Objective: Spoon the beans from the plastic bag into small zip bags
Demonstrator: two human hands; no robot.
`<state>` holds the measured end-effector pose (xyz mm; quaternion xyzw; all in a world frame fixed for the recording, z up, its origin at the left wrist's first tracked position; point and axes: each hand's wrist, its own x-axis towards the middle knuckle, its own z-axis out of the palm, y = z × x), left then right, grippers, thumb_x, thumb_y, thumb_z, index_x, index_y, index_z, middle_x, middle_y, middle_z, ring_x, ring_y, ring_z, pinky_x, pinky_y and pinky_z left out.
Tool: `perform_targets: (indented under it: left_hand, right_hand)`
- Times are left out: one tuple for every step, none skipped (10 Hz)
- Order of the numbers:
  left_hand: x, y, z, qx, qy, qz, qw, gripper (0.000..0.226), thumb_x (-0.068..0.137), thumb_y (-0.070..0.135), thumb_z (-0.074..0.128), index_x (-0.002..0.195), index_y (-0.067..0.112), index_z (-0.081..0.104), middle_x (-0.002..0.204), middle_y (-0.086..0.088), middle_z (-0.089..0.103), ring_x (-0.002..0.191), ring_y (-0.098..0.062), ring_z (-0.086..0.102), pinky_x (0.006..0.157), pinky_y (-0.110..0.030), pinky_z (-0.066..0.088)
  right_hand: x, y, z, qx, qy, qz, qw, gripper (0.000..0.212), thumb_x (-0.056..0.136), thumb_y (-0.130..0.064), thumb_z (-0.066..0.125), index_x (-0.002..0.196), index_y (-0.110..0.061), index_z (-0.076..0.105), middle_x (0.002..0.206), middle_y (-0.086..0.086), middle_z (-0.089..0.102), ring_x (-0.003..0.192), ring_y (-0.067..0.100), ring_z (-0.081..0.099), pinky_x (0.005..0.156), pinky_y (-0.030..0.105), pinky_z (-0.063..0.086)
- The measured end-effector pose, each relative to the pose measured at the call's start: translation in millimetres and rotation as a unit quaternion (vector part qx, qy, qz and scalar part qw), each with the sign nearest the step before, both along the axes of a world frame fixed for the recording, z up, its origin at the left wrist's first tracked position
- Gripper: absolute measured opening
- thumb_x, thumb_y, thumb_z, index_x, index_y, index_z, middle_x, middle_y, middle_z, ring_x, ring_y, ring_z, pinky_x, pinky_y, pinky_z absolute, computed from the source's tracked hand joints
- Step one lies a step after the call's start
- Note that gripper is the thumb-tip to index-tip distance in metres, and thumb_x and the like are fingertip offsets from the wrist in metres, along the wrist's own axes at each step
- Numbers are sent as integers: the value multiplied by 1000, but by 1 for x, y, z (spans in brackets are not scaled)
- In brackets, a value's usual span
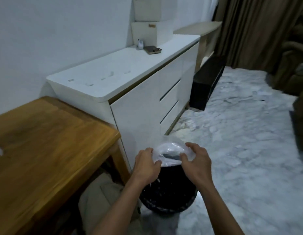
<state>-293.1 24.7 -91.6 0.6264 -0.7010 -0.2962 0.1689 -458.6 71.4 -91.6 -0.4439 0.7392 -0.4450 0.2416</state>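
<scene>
A crumpled clear plastic bag (pixel 169 150) is held up over a black mesh waste bin (pixel 167 192) on the floor. My left hand (pixel 145 165) pinches the bag's left edge. My right hand (pixel 196 161) grips its right side with curled fingers. The bag looks see-through and I see no beans in it; the bin's dark opening shows through the plastic. No spoon and no small zip bags appear in view.
A wooden table (pixel 45 150) stands at the left, with a beige bag (pixel 99 197) under it. A white drawer cabinet (pixel 139 92) runs along the wall and carries a small dark object (pixel 151 49) and white boxes. Marble floor (pixel 240 133) spreads to the right; curtains hang beyond.
</scene>
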Motion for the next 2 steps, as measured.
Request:
perform_targets:
  left_hand:
    - [-3,-2,-32,60,6,-29,998,37,87,23,66,123,18,56,117,0,65,105,-19,61,86,-26,48]
    - [1,-3,-53,87,-15,-50,995,51,87,22,67,134,16,49,129,-3,57,120,-22,55,101,-30,46]
  right_hand:
    - [-4,-1,-46,57,-2,26,998,41,85,-19,60,124,-31,58,119,-4,55,97,8,52,82,23,42]
    - [-9,-3,-87,95,10,55,994,58,64,-27,55,122,-36,55,117,-6,65,104,16,64,81,34,57]
